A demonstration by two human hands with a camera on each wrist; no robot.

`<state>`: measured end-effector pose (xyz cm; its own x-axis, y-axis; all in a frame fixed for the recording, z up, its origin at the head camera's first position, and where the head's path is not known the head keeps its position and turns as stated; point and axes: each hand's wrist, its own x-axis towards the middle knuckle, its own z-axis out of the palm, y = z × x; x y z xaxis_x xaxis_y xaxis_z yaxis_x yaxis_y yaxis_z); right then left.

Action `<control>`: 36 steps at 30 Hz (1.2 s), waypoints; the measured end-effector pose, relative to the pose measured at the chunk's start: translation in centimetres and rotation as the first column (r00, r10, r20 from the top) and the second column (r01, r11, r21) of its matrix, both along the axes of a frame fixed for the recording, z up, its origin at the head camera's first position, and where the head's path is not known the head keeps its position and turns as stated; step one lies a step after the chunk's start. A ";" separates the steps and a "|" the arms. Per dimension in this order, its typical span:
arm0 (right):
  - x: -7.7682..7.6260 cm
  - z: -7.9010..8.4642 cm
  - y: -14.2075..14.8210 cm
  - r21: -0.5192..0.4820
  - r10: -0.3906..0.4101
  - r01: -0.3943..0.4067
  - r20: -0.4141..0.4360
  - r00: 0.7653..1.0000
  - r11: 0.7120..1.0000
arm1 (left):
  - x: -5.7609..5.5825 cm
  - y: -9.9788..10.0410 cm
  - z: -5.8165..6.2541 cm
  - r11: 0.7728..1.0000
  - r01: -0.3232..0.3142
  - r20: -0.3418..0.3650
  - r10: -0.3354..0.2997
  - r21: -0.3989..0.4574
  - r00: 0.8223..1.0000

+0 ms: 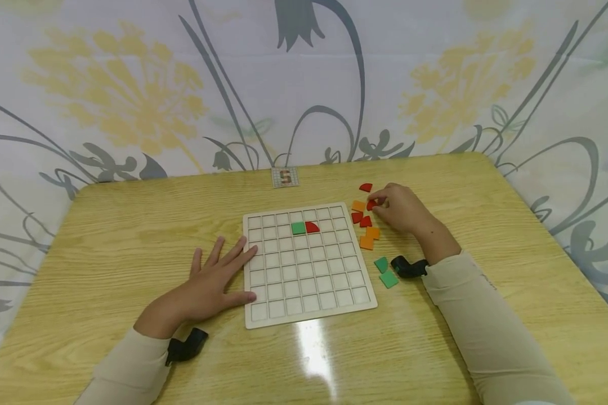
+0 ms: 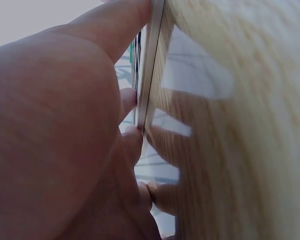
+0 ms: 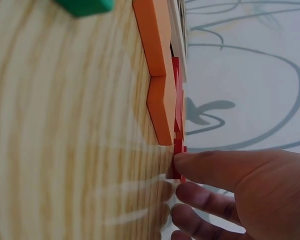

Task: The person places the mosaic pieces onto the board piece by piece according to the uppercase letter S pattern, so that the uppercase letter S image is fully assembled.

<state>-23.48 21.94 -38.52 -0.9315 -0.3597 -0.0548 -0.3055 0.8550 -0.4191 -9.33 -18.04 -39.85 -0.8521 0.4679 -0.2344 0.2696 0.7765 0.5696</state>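
a glossy wood-grained table (image 1: pixel 132 242) carries a pale gridded board (image 1: pixel 304 275) midway between its side edges, with a small printed card (image 1: pixel 285 177) near the far edge. toward the right edge lie loose red pieces (image 1: pixel 357 217), orange pieces (image 1: pixel 367 242) and, closer to the near edge, green pieces (image 1: pixel 388 279).

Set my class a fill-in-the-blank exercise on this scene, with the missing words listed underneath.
1. The grid board bears a red quarter-circle beside a ____ square.
2. The number of pieces lying on the board is ____.
3. The held piece, pinched by the right hand, is coloured ____.

Missing words: green; two; red.
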 end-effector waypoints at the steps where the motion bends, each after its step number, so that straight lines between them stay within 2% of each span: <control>1: 0.0 0.0 0.0 -0.002 -0.001 0.001 -0.003 1.000 1.000 | 0.0 0.0 0.0 1.000 -0.001 -0.001 0.001 0.002 1.000; 20: 0.1 -0.1 0.2 -0.034 -0.028 0.029 0.027 0.999 0.999 | -0.1 -0.1 -0.2 1.000 0.001 -0.004 -0.001 0.004 1.000; 36: 0.0 -0.1 0.3 -0.015 -0.043 0.043 0.025 0.999 0.999 | 0.0 0.0 -0.1 1.000 0.001 -0.015 -0.001 -0.004 1.000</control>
<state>-23.53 22.25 -38.61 -0.9444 -0.3206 -0.0726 -0.2582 0.8602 -0.4398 -9.28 -18.08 -39.98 -0.8550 0.4679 -0.2236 0.2787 0.7782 0.5628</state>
